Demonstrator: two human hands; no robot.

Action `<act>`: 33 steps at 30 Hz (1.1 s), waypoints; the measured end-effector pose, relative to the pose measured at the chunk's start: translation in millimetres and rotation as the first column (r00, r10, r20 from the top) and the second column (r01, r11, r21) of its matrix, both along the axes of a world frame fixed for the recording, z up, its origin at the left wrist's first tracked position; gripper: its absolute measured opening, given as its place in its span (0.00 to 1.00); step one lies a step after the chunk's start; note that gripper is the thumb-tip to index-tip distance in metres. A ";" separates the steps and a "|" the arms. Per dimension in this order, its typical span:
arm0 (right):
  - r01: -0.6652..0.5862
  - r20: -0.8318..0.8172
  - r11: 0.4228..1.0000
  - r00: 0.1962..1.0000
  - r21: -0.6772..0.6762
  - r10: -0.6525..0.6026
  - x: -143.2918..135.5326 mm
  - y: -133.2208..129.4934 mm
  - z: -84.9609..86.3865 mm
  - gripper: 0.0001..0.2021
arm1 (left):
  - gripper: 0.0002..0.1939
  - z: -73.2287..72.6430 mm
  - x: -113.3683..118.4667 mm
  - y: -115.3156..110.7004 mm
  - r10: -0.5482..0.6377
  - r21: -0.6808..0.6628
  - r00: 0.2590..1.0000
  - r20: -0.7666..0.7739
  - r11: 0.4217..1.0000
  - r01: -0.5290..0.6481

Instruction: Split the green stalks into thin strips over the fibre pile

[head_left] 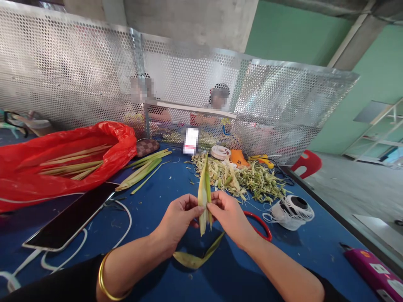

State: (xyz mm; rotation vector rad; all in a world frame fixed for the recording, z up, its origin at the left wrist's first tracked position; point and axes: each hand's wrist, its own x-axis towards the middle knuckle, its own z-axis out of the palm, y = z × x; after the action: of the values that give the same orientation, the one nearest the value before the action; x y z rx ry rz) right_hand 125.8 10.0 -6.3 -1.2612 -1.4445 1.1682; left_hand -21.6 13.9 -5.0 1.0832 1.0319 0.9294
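Upright between both hands stands a pale green corn husk leaf (pixel 203 193), folded lengthwise with its tip pointing away. My left hand (pixel 184 214) pinches its left edge between thumb and fingers. On the other edge, my right hand (pixel 228 212) pinches it the same way. A loose curved husk strip (pixel 195 261) lies on the blue table (pixel 151 268) just below the hands. Beside my right hand, a red ring-like handle (pixel 262 226) shows in part; the rest of it is hidden.
A red bag (pixel 122 142) of husks, a tablet (pixel 72 218) with white cables and more husks (pixel 140 174) are left. Right are husk scraps (pixel 264 182), a white string bundle (pixel 292 212) and a purple box (pixel 371 268). A perforated metal screen (pixel 189 67) stands behind; people sit beyond.
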 end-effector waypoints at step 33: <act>-0.110 0.664 0.876 0.699 0.469 -0.267 0.0 -12.9 -7.9 0.10 | 0.14 1.1 -2.8 4.2 0.138 0.147 0.990 -0.027 0.980 -0.132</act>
State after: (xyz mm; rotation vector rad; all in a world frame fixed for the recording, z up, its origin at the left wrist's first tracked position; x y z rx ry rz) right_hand 125.8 -2.9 -14.1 -1.4557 -2.0502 0.1596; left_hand -24.4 18.1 -3.8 1.1651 1.0920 1.1114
